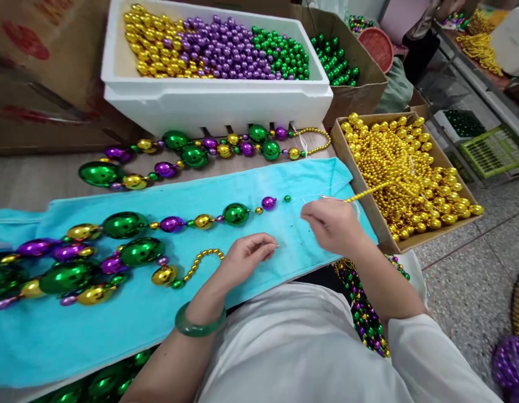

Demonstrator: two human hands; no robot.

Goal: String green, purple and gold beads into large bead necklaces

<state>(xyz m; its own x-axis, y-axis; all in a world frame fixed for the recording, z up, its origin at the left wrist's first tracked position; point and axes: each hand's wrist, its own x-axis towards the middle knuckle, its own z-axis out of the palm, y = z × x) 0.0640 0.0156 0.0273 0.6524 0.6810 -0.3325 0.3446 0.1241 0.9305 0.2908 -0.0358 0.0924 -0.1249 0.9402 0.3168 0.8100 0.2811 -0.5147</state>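
My left hand (247, 256), a green bangle on its wrist, rests on the turquoise cloth (129, 324) with fingers pinched on something thin I cannot make out, at the end of a small gold bead strand (200, 262). My right hand (332, 224) is closed on a white thread that carries a strand of small gold beads (368, 191) leading to the box at right. A long string of big green, purple and gold beads (125, 225) lies across the cloth, ending by a small green bead (286, 198).
A white foam box (217, 103) holds gold, purple and green beads. A cardboard box of gold beads (410, 168) stands at right, another with green beads (335, 59) behind. A finished bead string (192, 154) lies on the table. Bead strands hang at my lap (366, 319).
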